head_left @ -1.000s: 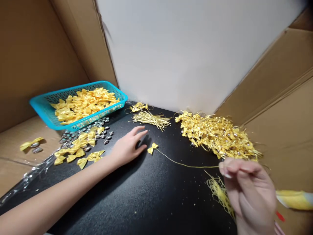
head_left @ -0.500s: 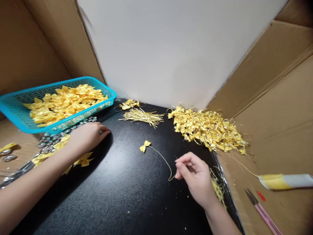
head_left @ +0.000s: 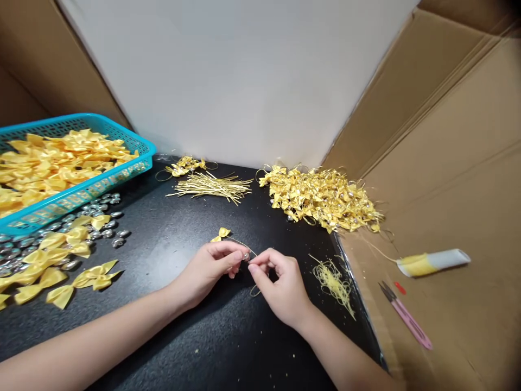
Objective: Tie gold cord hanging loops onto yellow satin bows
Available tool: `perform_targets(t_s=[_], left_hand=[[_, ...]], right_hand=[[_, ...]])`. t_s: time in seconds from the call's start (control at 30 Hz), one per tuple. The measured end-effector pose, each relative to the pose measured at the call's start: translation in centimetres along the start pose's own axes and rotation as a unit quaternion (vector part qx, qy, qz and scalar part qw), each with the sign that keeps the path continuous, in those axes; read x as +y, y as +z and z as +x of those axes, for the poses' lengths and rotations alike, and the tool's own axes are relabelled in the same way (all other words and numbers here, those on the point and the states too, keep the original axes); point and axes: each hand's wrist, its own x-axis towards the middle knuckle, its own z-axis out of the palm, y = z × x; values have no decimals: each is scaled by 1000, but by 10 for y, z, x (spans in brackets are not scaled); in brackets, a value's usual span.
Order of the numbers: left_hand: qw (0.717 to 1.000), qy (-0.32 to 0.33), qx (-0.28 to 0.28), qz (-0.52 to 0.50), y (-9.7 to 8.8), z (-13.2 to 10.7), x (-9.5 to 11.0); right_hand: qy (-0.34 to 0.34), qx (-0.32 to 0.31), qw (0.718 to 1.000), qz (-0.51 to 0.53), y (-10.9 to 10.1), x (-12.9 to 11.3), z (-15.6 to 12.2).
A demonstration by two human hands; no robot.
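My left hand (head_left: 215, 267) pinches a small silver bead (head_left: 246, 256) between thumb and fingertips, over the middle of the black table. Close against it, my right hand (head_left: 280, 279) is closed on a thin yellow thread (head_left: 255, 294), which hangs in a loop below the fingers. Whether a needle is in that pinch I cannot tell. Just beyond my left hand lies a yellow ribbon bow (head_left: 222, 233), with the thread running from it toward my fingers. Loose silver beads (head_left: 108, 233) and more yellow bows (head_left: 95, 276) are spread to the left.
A blue basket (head_left: 148, 155) of yellow bows stands at the left. Gold ties (head_left: 214, 186) lie at the back beside a heap of beaded bows (head_left: 321, 198). Thread scraps (head_left: 334, 282), pink-handled snips (head_left: 407, 317) and a yellow thread spool (head_left: 433, 262) are on the right.
My left hand has come from the bead pile to the middle with a bead. My right hand has moved in to meet it. The view has shifted.
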Motion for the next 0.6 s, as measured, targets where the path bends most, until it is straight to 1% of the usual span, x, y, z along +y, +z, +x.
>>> perform_targets(t_s=[0.13, 0.27, 0.47, 0.6], left_hand=[[1000, 9, 8, -4, -3, 0, -2], [999, 26, 9, 27, -5, 0, -3], [995, 77, -46, 45, -6, -3, 0], [986, 130, -64, 81, -9, -3, 2]], right_hand=[[3, 2, 1000, 2, 1, -3, -1], [11, 3, 1000, 4, 3, -5, -2], [11, 0, 1000, 17, 6, -3, -2], [6, -10, 1000, 20, 6, -1, -2]])
